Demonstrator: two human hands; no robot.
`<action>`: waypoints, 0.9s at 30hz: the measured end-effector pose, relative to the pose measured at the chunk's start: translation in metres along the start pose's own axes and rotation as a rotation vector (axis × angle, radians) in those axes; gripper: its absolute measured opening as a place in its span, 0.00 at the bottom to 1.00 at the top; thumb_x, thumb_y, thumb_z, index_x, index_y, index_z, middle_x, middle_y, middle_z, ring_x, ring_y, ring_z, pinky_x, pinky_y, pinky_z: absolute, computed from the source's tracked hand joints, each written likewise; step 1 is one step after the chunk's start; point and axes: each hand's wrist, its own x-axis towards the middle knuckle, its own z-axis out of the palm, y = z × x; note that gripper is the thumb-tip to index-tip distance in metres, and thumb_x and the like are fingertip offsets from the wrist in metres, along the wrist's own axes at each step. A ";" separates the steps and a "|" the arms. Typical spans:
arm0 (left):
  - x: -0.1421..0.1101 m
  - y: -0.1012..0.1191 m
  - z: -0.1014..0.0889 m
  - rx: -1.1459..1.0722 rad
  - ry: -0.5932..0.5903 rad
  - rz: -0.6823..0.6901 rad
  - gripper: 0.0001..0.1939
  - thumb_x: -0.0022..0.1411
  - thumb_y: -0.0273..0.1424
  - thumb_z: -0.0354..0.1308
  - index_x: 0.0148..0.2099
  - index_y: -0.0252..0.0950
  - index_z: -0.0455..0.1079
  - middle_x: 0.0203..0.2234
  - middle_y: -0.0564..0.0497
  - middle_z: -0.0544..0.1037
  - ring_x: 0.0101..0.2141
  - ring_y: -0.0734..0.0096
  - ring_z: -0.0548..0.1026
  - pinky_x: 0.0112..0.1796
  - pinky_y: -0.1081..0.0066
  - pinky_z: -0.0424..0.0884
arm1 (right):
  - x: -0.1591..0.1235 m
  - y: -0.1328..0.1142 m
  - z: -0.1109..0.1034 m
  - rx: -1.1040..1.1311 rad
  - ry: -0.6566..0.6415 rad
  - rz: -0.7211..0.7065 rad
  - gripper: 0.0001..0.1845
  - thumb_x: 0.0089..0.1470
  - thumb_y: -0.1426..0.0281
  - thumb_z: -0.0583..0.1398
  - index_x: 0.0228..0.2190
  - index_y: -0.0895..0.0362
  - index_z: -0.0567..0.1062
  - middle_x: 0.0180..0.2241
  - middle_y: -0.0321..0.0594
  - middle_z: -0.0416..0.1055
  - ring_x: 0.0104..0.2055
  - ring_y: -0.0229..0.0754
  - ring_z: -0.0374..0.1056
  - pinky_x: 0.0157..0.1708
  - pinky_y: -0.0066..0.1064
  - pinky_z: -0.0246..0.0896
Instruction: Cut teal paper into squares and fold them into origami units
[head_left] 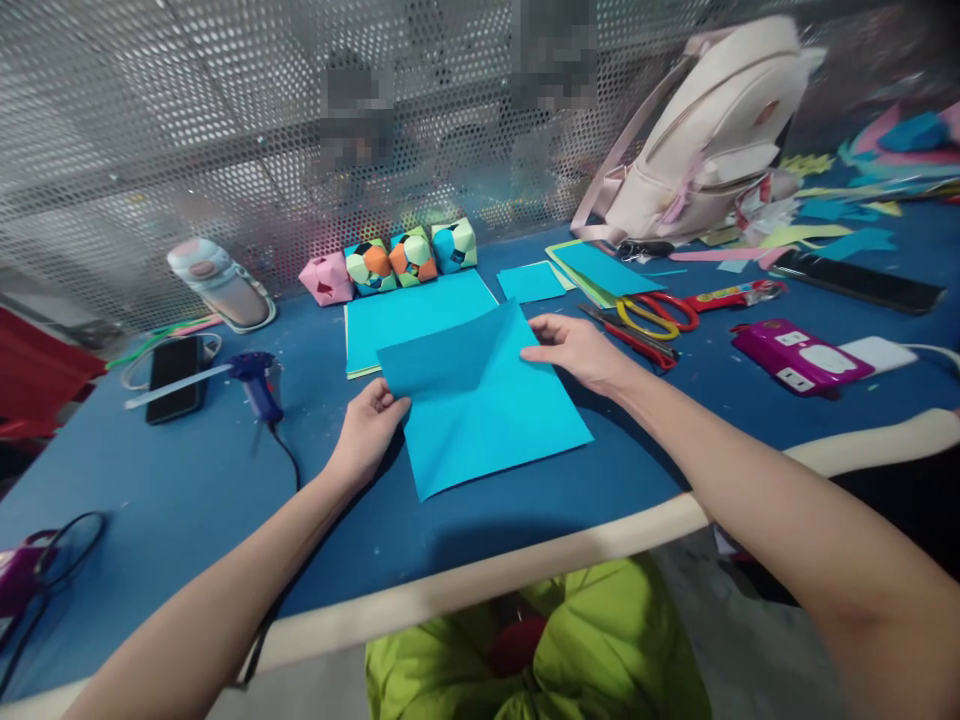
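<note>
A square sheet of bright blue paper [487, 410] is held up between my two hands, its upper part bent and shaded. My left hand [373, 425] pinches its left edge, thumb in front and fingers curled behind. On the other side my right hand [574, 350] grips the upper right edge, with the thumb on the front face and the fingertips partly behind the sheet. Just beyond it lies a stack of blue and pale green paper [420, 315], partly covered by the held sheet.
Several folded paper balls [370, 267] line the back. Scissors [649, 318] and a purple power strip [810, 357] lie right, a glue gun [259, 385], phone [176, 378] and bottle [217, 280] left. A backpack [705, 150] leans against the perforated metal screen. A pale edge strip [487, 595] borders the table.
</note>
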 end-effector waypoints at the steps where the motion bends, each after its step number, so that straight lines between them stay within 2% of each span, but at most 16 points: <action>1: -0.001 0.000 0.000 0.039 -0.021 0.018 0.13 0.52 0.33 0.62 0.40 0.35 0.69 0.30 0.52 0.77 0.31 0.70 0.73 0.36 0.71 0.69 | 0.001 -0.001 -0.001 0.046 0.017 -0.018 0.22 0.35 0.69 0.69 0.37 0.57 0.74 0.35 0.37 0.75 0.36 0.38 0.69 0.39 0.34 0.65; 5: -0.001 -0.001 -0.002 0.250 -0.047 0.107 0.09 0.54 0.32 0.58 0.38 0.34 0.69 0.27 0.53 0.73 0.30 0.71 0.71 0.35 0.71 0.67 | 0.003 -0.001 -0.002 0.186 0.031 0.061 0.29 0.34 0.71 0.69 0.43 0.56 0.73 0.36 0.36 0.75 0.31 0.35 0.69 0.35 0.32 0.65; 10: -0.001 -0.001 -0.004 0.353 -0.080 0.166 0.07 0.55 0.31 0.56 0.36 0.35 0.68 0.28 0.53 0.71 0.31 0.71 0.70 0.34 0.72 0.65 | 0.003 0.002 0.004 0.257 0.009 0.184 0.26 0.30 0.74 0.70 0.38 0.56 0.75 0.33 0.36 0.77 0.32 0.39 0.71 0.37 0.35 0.67; 15: -0.003 0.002 -0.004 0.421 -0.025 0.159 0.09 0.56 0.36 0.57 0.33 0.35 0.69 0.25 0.54 0.70 0.28 0.72 0.68 0.31 0.72 0.64 | 0.002 0.004 0.008 0.258 -0.019 0.112 0.19 0.29 0.73 0.71 0.30 0.56 0.77 0.31 0.36 0.78 0.35 0.44 0.73 0.43 0.41 0.66; 19: -0.004 0.011 -0.004 0.402 0.001 0.141 0.14 0.58 0.40 0.56 0.34 0.34 0.71 0.27 0.53 0.73 0.29 0.71 0.68 0.31 0.72 0.65 | -0.002 0.000 0.007 0.208 -0.016 0.025 0.12 0.32 0.71 0.70 0.25 0.56 0.78 0.30 0.36 0.78 0.37 0.43 0.73 0.47 0.41 0.64; 23: -0.002 0.022 -0.010 0.429 -0.003 0.059 0.12 0.55 0.39 0.58 0.29 0.34 0.73 0.20 0.54 0.70 0.23 0.74 0.66 0.26 0.74 0.64 | -0.011 -0.010 0.009 0.129 -0.170 -0.063 0.08 0.38 0.71 0.69 0.25 0.56 0.77 0.39 0.39 0.79 0.44 0.45 0.73 0.46 0.39 0.66; 27: 0.003 0.029 -0.019 0.395 -0.057 -0.095 0.14 0.48 0.35 0.62 0.37 0.33 0.77 0.23 0.53 0.75 0.17 0.76 0.67 0.21 0.72 0.66 | -0.020 -0.017 0.013 -0.023 -0.341 -0.085 0.10 0.43 0.67 0.68 0.25 0.57 0.74 0.40 0.43 0.79 0.44 0.46 0.74 0.43 0.39 0.68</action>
